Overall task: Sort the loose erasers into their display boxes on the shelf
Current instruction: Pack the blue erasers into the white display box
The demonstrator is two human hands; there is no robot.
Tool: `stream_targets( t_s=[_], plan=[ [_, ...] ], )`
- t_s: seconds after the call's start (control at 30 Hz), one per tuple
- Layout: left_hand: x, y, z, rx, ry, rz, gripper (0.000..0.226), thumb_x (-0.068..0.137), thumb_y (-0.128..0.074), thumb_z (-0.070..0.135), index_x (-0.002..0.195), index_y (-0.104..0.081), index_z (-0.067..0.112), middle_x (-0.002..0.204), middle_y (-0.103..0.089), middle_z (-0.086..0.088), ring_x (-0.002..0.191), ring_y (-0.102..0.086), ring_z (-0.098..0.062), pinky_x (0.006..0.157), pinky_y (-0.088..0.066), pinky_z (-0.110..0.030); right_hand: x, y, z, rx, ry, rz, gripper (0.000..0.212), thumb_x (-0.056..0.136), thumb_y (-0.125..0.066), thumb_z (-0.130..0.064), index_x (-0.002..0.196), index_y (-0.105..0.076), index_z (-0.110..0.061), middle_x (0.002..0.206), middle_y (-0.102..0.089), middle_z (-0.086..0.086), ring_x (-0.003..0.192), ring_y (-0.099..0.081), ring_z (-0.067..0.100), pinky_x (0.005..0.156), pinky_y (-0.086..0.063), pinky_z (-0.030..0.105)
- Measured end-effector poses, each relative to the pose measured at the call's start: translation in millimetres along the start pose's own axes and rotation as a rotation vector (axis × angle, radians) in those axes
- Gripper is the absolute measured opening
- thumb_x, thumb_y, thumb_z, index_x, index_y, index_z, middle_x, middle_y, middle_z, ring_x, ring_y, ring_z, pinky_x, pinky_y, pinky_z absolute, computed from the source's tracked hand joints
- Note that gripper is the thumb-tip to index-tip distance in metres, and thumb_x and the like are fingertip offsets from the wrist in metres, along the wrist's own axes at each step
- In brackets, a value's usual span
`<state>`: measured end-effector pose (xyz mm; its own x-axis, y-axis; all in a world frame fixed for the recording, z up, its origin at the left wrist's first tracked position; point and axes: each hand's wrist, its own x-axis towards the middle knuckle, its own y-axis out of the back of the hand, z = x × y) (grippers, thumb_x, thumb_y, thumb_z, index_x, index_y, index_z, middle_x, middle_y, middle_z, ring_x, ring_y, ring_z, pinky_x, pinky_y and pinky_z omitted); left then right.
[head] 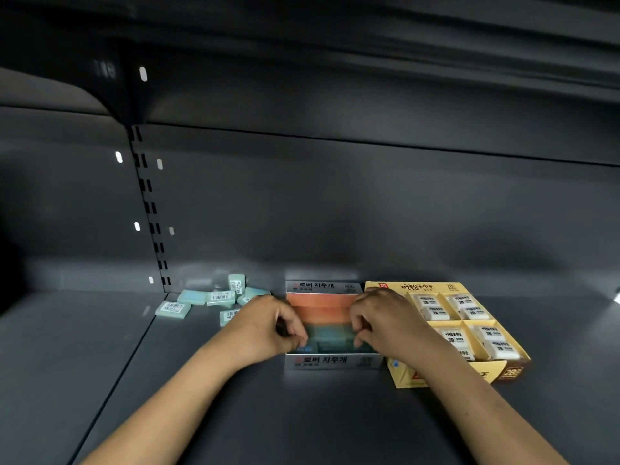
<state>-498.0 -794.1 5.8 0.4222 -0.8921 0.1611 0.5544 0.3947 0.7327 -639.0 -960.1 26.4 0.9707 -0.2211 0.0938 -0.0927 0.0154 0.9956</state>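
A grey display box (332, 361) with an orange inside stands in the middle of the dark shelf, and pale green erasers (330, 335) lie in its near end. My left hand (268, 325) and my right hand (382, 318) are both over the box, fingers curled down onto the green erasers inside it. Whether either hand grips an eraser is hidden by the fingers. Several loose pale green erasers (214, 298) with barcode labels lie in a heap to the left of the box, just behind my left hand.
A yellow display box (446, 374) with four compartments of white wrapped erasers (469, 305) stands touching the grey box on its right. The dark shelf floor (302, 414) runs toward me. A slotted upright (151, 213) and the back panel close off the rear.
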Motion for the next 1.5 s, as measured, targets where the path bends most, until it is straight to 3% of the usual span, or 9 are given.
stream_targets(
  t_s=[0.13, 0.27, 0.5, 0.73, 0.9, 0.97, 1.07, 1.3, 1.5],
  plan=[
    [-2, 2, 2, -0.033, 0.023, -0.02, 0.026, 0.07, -0.07, 0.004, 0.064, -0.072, 0.029, 0.073, -0.073, 0.006, 0.075, -0.067, -0.005, 0.069, -0.05, -0.012, 1, 6, -6, -0.013, -0.067, -0.043, 0.034, 0.074, -0.076, -0.029, 0.059, -0.045, -0.031, 0.086, -0.06, -0.013, 0.088, -0.047, 0.007, 0.07, -0.033, 0.022],
    [-4, 3, 3, -0.053, 0.041, -0.029, 0.021, 0.07, -0.073, 0.007, 0.065, -0.074, 0.027, 0.072, -0.072, 0.008, 0.072, -0.064, 0.001, 0.066, -0.043, -0.005, 2, 7, -10, 0.045, -0.101, -0.074, 0.032, 0.075, -0.075, -0.018, 0.061, -0.048, -0.029, 0.073, -0.048, -0.018, 0.082, -0.044, 0.004, 0.064, -0.032, 0.02],
    [-2, 0, -2, -0.098, 0.071, -0.034, 0.02, 0.072, -0.075, 0.01, 0.063, -0.073, 0.027, 0.07, -0.071, 0.01, 0.069, -0.063, 0.001, 0.067, -0.046, -0.009, 7, 17, -10, 0.093, -0.135, -0.089, 0.025, 0.075, -0.06, 0.005, 0.078, -0.073, -0.016, 0.088, -0.068, -0.01, 0.092, -0.056, 0.009, 0.073, -0.04, 0.021],
    [0, 15, -17, -0.058, -0.043, 0.09, 0.031, 0.076, -0.07, 0.002, 0.066, -0.071, 0.031, 0.076, -0.067, 0.003, 0.075, -0.062, -0.004, 0.071, -0.047, -0.015, 26, 28, -15, 0.215, -0.107, 0.024, 0.024, 0.077, -0.057, 0.0, 0.076, -0.074, -0.017, 0.086, -0.072, -0.005, 0.091, -0.06, 0.015, 0.09, -0.048, 0.03],
    [-1, 49, -43, -0.005, 0.113, 0.339, 0.036, 0.081, -0.057, -0.005, 0.08, -0.067, 0.029, 0.074, -0.063, 0.015, 0.062, -0.055, 0.005, 0.062, -0.038, -0.002, 49, 25, -46, 0.352, -0.072, 0.107, 0.026, 0.081, -0.053, -0.003, 0.083, -0.073, -0.02, 0.09, -0.07, 0.0, 0.091, -0.06, 0.017, 0.082, -0.048, 0.026],
    [-6, 63, -63, 0.103, 0.214, 0.39, 0.034, 0.08, -0.054, -0.007, 0.082, -0.065, 0.025, 0.073, -0.061, 0.011, 0.064, -0.055, -0.002, 0.067, -0.041, -0.014, 61, 17, -58, 0.409, -0.054, 0.089, 0.026, 0.079, -0.054, -0.001, 0.083, -0.073, -0.019, 0.088, -0.071, 0.004, 0.086, -0.064, 0.019, 0.079, -0.05, 0.025],
    [-17, 81, -94, 0.139, 0.43, 0.371, 0.036, 0.069, -0.063, -0.008, 0.077, -0.063, 0.027, 0.081, -0.066, -0.001, 0.081, -0.065, -0.025, 0.075, -0.05, -0.029, 77, 5, -76, 0.41, 0.004, 0.033, 0.018, 0.08, -0.061, 0.0, 0.088, -0.074, -0.011, 0.086, -0.074, 0.006, 0.082, -0.067, 0.017, 0.071, -0.048, 0.021],
    [-31, 96, -127, -0.012, 0.584, 0.271, 0.027, 0.061, -0.081, 0.006, 0.073, -0.069, 0.027, 0.088, -0.07, -0.004, 0.089, -0.064, -0.021, 0.092, -0.046, -0.031, 104, -20, -109, 0.264, 0.112, -0.075, 0.027, 0.081, -0.071, -0.021, 0.107, -0.068, -0.017, 0.113, -0.063, 0.005, 0.108, -0.057, 0.022, 0.093, -0.047, 0.036],
    [-34, 99, -121, 0.005, 0.643, 0.189, 0.033, 0.06, -0.082, -0.002, 0.078, -0.063, 0.018, 0.083, -0.063, 0.0, 0.084, -0.057, -0.016, 0.082, -0.04, -0.023, 111, -26, -124, 0.117, 0.152, -0.03, 0.026, 0.081, -0.072, -0.021, 0.103, -0.063, -0.01, 0.117, -0.058, 0.009, 0.109, -0.056, 0.029, 0.085, -0.044, 0.032]
  ],
)
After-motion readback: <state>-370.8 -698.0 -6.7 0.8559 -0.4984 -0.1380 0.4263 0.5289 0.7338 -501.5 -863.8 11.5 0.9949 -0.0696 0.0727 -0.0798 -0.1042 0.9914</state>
